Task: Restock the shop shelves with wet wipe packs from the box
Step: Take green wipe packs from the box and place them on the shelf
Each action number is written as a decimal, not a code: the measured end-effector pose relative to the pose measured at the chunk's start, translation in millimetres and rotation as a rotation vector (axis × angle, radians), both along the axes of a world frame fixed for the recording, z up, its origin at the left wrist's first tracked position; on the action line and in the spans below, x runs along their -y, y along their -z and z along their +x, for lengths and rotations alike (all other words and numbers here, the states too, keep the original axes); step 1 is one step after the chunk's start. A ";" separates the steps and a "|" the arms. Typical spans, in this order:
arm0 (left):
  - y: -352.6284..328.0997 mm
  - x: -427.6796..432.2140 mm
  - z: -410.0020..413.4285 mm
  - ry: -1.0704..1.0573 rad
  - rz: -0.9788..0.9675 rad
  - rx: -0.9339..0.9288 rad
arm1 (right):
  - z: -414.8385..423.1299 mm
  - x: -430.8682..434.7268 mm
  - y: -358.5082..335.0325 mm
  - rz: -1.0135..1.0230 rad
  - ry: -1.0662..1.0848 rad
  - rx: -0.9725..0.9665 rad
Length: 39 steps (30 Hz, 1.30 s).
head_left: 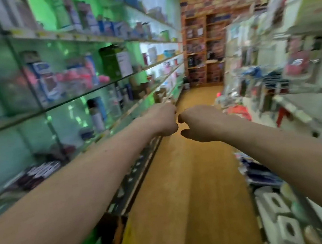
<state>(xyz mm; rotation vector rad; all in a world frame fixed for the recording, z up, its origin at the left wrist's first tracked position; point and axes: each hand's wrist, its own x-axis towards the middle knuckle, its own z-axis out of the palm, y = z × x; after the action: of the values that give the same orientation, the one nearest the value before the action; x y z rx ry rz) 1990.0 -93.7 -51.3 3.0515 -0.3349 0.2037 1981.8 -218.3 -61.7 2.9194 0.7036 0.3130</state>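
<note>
Both my arms reach straight out ahead of me down a shop aisle. My left hand [162,119] and my right hand [199,124] hang side by side at mid-frame, almost touching, backs up, fingers curled downward and away from the camera. Nothing shows in either hand, though the fingertips are hidden. No box and no wet wipe pack can be picked out; the whole view is blurred by motion.
Glass shelves [83,94] with bottles and boxed goods run along the left. On the right stand white shelves and racks [287,104] of packaged goods. A brown floor [186,189] runs between them to wooden shelving [202,56] at the far end.
</note>
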 end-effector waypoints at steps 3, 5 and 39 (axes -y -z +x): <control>26.7 -68.5 -26.3 -0.118 -0.030 -0.053 | -4.3 -68.6 30.2 -0.002 -0.123 -0.067; 46.7 -114.7 -45.1 -0.194 -0.029 -0.106 | -12.4 -114.5 49.0 0.003 -0.200 -0.109; 377.7 -391.5 -114.3 -0.422 0.356 -0.461 | -50.2 -405.4 371.2 0.104 -0.279 -0.766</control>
<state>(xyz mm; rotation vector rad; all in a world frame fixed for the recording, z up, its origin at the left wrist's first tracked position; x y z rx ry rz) 1875.7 297.8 -429.0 3.3350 0.3391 -0.5979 1931.6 187.1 -432.9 2.9915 1.2086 -0.8178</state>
